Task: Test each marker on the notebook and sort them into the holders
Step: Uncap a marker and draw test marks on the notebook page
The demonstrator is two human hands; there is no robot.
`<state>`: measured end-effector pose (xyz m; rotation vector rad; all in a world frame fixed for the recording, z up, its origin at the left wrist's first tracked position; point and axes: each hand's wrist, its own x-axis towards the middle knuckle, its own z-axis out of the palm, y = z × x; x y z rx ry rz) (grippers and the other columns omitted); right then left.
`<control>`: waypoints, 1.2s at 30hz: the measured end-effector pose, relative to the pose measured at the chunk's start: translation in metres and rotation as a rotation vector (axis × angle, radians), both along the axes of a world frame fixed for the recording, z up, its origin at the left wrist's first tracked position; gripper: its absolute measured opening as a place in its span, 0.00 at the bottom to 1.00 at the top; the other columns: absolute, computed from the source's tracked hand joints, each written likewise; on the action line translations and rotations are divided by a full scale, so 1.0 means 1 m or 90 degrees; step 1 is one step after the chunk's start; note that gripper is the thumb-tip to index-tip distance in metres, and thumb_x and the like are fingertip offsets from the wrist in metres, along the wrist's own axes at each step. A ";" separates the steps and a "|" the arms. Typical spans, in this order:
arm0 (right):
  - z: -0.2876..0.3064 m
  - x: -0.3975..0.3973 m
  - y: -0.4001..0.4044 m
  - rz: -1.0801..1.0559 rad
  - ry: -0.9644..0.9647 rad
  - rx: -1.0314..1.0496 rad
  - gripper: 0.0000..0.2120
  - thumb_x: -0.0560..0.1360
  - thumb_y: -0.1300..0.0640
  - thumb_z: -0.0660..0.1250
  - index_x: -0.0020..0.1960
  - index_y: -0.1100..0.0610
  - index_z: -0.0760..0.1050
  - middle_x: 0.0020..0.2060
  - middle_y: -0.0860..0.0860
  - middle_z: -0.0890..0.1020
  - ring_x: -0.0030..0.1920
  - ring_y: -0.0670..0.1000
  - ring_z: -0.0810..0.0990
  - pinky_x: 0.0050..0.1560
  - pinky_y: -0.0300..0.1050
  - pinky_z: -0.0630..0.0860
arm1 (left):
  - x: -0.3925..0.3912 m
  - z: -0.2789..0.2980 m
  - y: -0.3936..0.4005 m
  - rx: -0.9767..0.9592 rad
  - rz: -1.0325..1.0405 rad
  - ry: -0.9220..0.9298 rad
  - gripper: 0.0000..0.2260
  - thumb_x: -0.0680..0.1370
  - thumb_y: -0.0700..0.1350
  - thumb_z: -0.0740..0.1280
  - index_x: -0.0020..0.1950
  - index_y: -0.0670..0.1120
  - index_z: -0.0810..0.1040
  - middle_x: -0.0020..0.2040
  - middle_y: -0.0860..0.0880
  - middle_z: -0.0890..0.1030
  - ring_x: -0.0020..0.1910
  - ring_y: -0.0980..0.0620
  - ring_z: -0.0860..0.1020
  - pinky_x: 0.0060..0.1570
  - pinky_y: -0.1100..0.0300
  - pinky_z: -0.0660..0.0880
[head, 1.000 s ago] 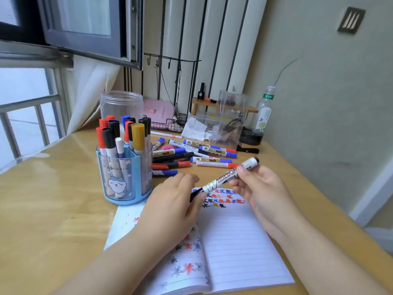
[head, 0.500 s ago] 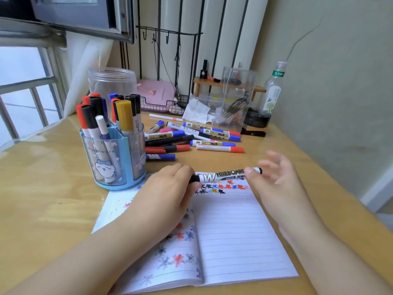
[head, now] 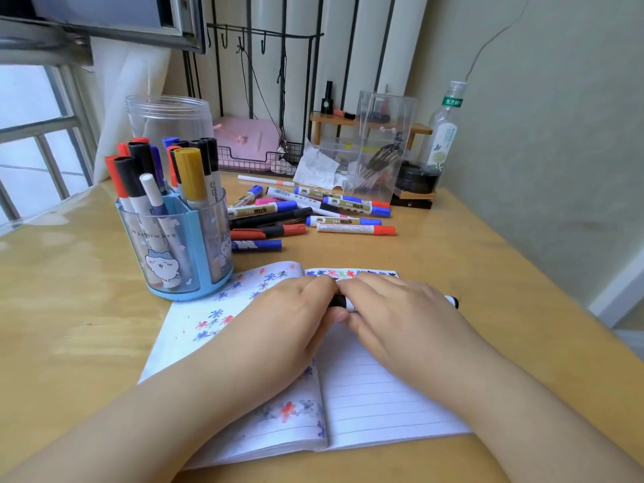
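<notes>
Hands [head: 296, 318] [head: 404, 318] gripping marker [head: 453, 301], over notebook [head: 383, 395]

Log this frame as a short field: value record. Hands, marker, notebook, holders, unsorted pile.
left hand: grips the marker's left end
right hand: laid over the marker's barrel
marker: black and white, horizontal over the notebook; cap state hidden
notebook: open, coloured test marks on both pages
blue holder: upright, many markers
clear jar: behind it, looks empty
loose markers: pile on the desk
</notes>
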<state>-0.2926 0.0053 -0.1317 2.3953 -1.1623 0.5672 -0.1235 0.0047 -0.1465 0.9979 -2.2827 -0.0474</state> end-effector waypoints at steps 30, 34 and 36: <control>0.011 -0.008 0.007 0.057 -0.061 0.303 0.28 0.70 0.36 0.43 0.55 0.49 0.74 0.40 0.41 0.73 0.45 0.49 0.76 0.41 0.47 0.70 | 0.013 0.005 -0.002 0.098 -0.112 -0.018 0.11 0.78 0.58 0.51 0.40 0.55 0.66 0.33 0.57 0.70 0.33 0.58 0.69 0.33 0.66 0.65; 0.004 -0.007 0.009 0.056 -0.069 0.198 0.17 0.74 0.44 0.53 0.46 0.54 0.76 0.40 0.47 0.79 0.40 0.51 0.78 0.34 0.47 0.76 | 0.012 0.003 -0.002 0.117 -0.086 -0.011 0.11 0.77 0.60 0.49 0.40 0.58 0.63 0.33 0.57 0.70 0.35 0.58 0.70 0.35 0.65 0.66; 0.000 0.000 0.010 0.035 -0.043 0.113 0.15 0.73 0.49 0.54 0.43 0.54 0.76 0.36 0.47 0.78 0.34 0.51 0.78 0.27 0.41 0.73 | 0.013 0.002 -0.004 0.109 -0.083 -0.013 0.10 0.77 0.60 0.48 0.39 0.59 0.62 0.34 0.57 0.69 0.36 0.58 0.70 0.36 0.64 0.66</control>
